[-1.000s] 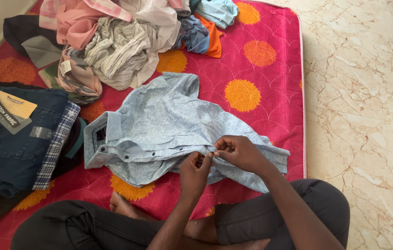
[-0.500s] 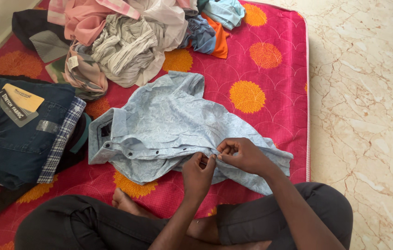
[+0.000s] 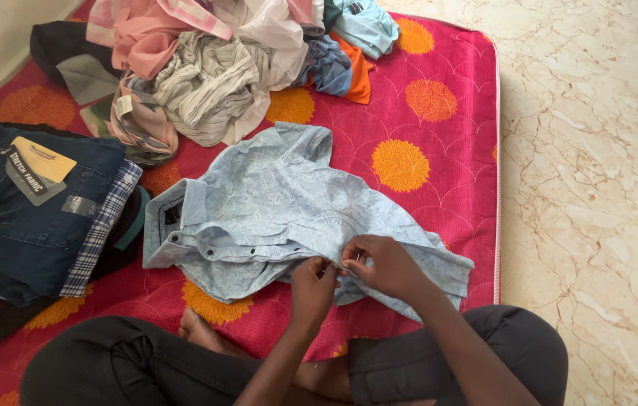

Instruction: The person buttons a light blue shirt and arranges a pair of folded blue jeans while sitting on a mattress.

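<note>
shirt: light blue patterned button shirt [image 3: 274, 203] lying flat-ish and crumpled on the pink mattress [image 3: 439, 150], collar to the left, hem toward the person's knees
placket: front edges meet under both hands, dark buttons visible along the left part
left hand: left hand [image 3: 311, 289] pinching the near placket edge, fingers pressed together on cloth
right hand: right hand [image 3: 379, 263] pinching the opposite edge just beside the left, thumb and forefinger closed on fabric; button itself too small to tell
risk 1: button could slip out of the hole, grip is fingertip-only and cloth is slack
risk 2: wrong hole matched, placket is bunched so edges may misalign
risk 3: tugging could drag the whole shirt off its lay and wrinkle it more
near left: folded dark jeans [image 3: 25, 218] with card tag, on a checked cloth
far: heap of unfolded clothes [image 3: 206, 68], well apart from the shirt
right: marble floor [image 3: 597, 188] beside the mattress edge
</note>
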